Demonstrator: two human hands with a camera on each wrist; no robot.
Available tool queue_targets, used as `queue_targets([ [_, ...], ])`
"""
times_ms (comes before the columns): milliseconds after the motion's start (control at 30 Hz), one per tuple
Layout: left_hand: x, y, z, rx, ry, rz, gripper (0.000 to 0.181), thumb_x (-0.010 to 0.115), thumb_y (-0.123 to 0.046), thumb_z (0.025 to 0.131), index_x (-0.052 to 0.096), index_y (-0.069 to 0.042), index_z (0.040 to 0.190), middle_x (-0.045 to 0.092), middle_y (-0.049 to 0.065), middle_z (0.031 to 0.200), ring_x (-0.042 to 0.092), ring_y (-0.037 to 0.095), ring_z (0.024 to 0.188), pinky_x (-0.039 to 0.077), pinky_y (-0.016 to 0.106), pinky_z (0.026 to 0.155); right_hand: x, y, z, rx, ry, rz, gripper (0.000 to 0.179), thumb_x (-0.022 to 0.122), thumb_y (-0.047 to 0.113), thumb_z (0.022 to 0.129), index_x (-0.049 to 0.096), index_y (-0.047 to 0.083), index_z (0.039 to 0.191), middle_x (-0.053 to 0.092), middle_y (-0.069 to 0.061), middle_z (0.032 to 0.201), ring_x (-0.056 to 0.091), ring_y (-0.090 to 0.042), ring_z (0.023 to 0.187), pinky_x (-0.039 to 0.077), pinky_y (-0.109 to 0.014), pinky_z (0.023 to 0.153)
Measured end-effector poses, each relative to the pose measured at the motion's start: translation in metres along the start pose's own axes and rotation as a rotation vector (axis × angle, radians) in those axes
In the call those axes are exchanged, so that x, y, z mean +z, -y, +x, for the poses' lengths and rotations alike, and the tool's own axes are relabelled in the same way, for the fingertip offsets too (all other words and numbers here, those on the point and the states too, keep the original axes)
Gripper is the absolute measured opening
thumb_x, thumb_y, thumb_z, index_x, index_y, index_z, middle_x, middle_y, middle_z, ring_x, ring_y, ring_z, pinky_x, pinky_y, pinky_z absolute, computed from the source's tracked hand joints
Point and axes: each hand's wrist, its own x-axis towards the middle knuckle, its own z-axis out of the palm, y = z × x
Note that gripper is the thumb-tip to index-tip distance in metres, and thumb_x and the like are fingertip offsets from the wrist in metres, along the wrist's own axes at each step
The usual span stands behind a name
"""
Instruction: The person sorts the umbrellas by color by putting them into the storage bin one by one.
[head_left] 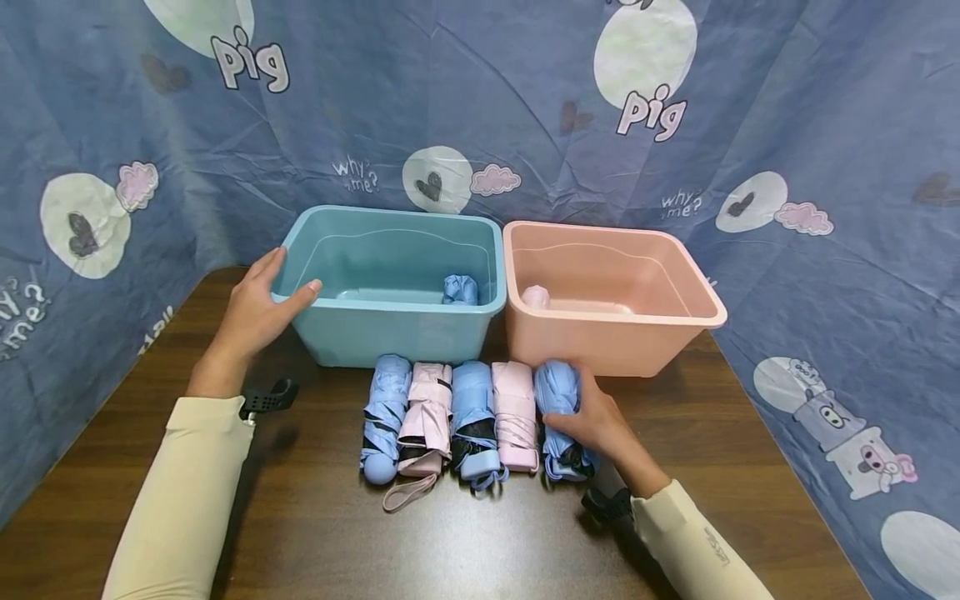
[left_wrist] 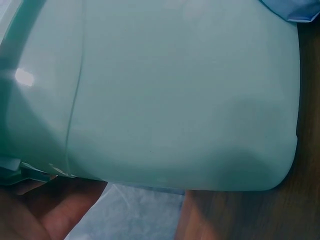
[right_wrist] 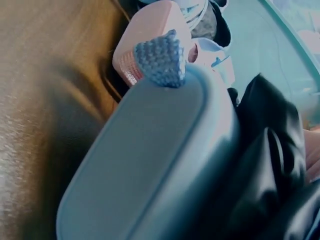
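Observation:
Five folded umbrellas lie side by side, alternating blue and pink. At the right end of the row, my right hand (head_left: 592, 417) grips a blue folded umbrella (head_left: 557, 387), its thumb across the wrapped cloth. That umbrella's blue handle end (right_wrist: 140, 150) and a bit of woven strap (right_wrist: 162, 57) fill the right wrist view. Beside it is a pink folded umbrella (head_left: 515, 408). My left hand (head_left: 258, 304) rests at the left front corner of the teal bin (head_left: 397, 333), thumb spread over the front rim and fingers along the left rim. Part of this hand (left_wrist: 55, 215) shows under the rim.
A pink bin (head_left: 600, 346) stands right of the teal one, with a pink bundle (head_left: 536, 297) inside. A blue bundle (head_left: 461, 290) lies in the teal bin. Behind both hangs a printed blue cloth (head_left: 525, 108). The wooden table (head_left: 480, 550) extends in front.

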Motion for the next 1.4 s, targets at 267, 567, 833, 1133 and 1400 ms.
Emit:
queue_targets([
  [267, -0.001, -0.002, -0.001, 0.005, 0.005, -0.004, 0.087, 0.058, -0.049, 0.091, 0.015, -0.007, 0.154, 0.013, 0.016, 0.16, 0.015, 0.043, 0.142, 0.019, 0.065, 0.107, -0.01, 0.005, -0.01, 0.02, -0.02, 0.012, 0.092, 0.08, 0.031, 0.074, 0.027, 0.017, 0.148, 0.057, -0.02, 0.12, 0.057, -0.033, 0.098, 0.048, -0.047, 0.08],
  [567, -0.001, -0.001, -0.001, 0.002, 0.002, -0.002, 0.088, 0.058, -0.049, 0.091, 0.015, -0.006, 0.154, 0.013, 0.017, 0.16, 0.016, 0.043, 0.142, 0.019, 0.065, 0.108, -0.022, 0.012, -0.019, 0.022, -0.017, 0.052, 0.091, 0.08, 0.033, 0.076, 0.026, 0.02, 0.148, 0.053, -0.02, 0.119, 0.057, -0.033, 0.093, 0.051, -0.042, 0.072],
  [833, -0.001, 0.001, 0.0, 0.002, -0.002, -0.013, 0.088, 0.059, -0.049, 0.091, 0.015, -0.007, 0.155, 0.013, 0.015, 0.16, 0.015, 0.042, 0.143, 0.018, 0.064, 0.108, -0.031, 0.022, -0.027, 0.009, -0.022, 0.064, 0.091, 0.078, 0.035, 0.077, 0.025, 0.021, 0.149, 0.052, -0.022, 0.122, 0.057, -0.033, 0.095, 0.051, -0.041, 0.072],
  [1133, -0.001, 0.002, -0.001, 0.009, -0.003, -0.015, 0.087, 0.058, -0.048, 0.091, 0.015, -0.007, 0.154, 0.013, 0.015, 0.16, 0.015, 0.042, 0.143, 0.019, 0.064, 0.108, -0.036, 0.039, -0.034, -0.053, -0.051, 0.077, 0.092, 0.08, 0.033, 0.074, 0.028, 0.022, 0.149, 0.054, -0.023, 0.122, 0.059, -0.034, 0.095, 0.051, -0.042, 0.072],
  [1400, -0.001, 0.0, -0.001, 0.007, -0.007, -0.02, 0.087, 0.059, -0.048, 0.091, 0.016, -0.007, 0.154, 0.014, 0.015, 0.16, 0.016, 0.042, 0.143, 0.019, 0.064, 0.108, -0.04, 0.057, -0.037, -0.13, -0.019, 0.153, 0.089, 0.081, 0.033, 0.076, 0.028, 0.024, 0.148, 0.052, -0.019, 0.124, 0.059, -0.032, 0.097, 0.053, -0.042, 0.074],
])
